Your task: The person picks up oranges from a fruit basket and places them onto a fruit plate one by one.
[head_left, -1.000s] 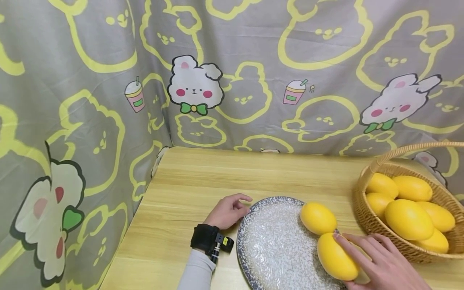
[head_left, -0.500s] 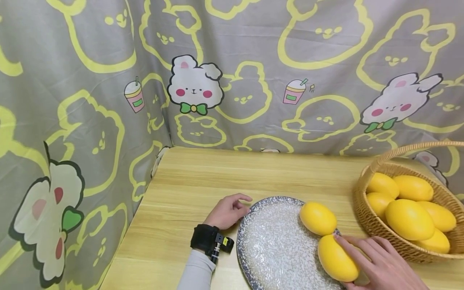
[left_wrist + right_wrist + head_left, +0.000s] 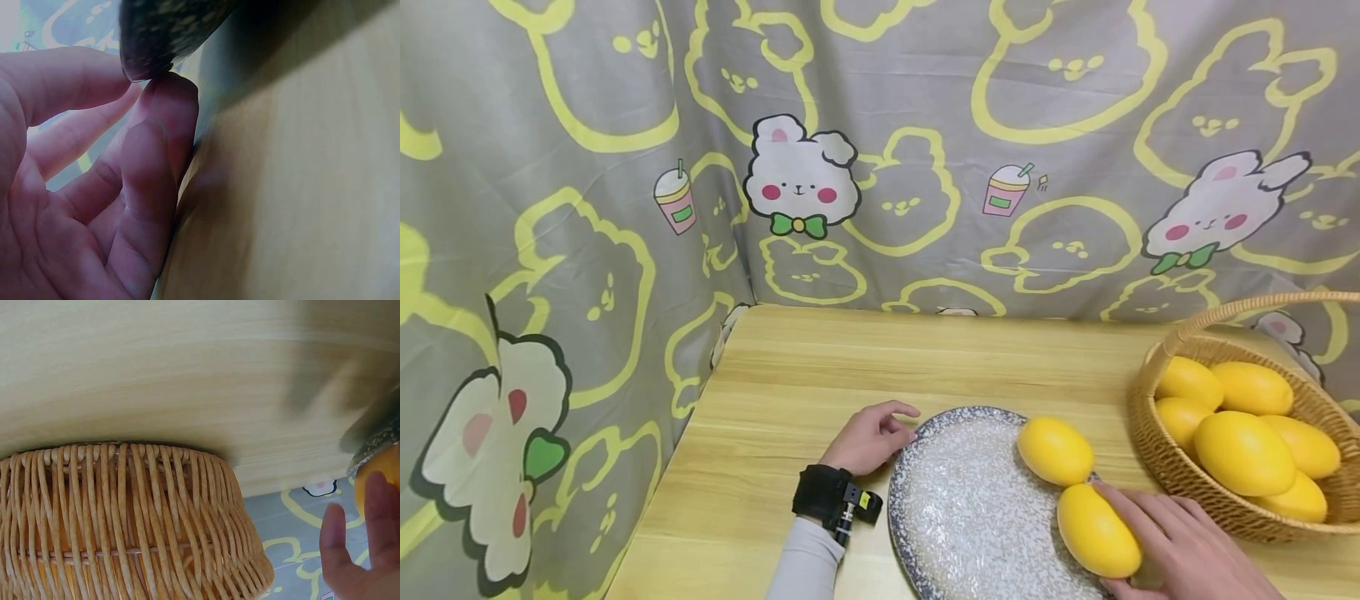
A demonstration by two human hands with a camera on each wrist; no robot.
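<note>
A speckled grey plate [image 3: 970,508] lies on the wooden table [image 3: 850,367]. My left hand [image 3: 868,437] is at its left rim. In the left wrist view the plate's edge [image 3: 162,31] sits between the thumb and a curled fingertip [image 3: 169,100], so the rim looks pinched. Two yellow mangoes lie on the plate's right side, one further back [image 3: 1055,451] and one near the front [image 3: 1093,533]. My right hand [image 3: 1180,542] rests its straight fingers along the right side of the front mango [image 3: 381,478].
A wicker basket [image 3: 1180,475] with a handle stands at the table's right and holds several more mangoes [image 3: 1243,450]; its woven wall [image 3: 125,512] fills the right wrist view. A rabbit-print curtain [image 3: 805,183] hangs behind and to the left of the table.
Almost nothing has moved. My right hand has slid back very slightly along the front mango, and the left hand stays at the plate's rim.
</note>
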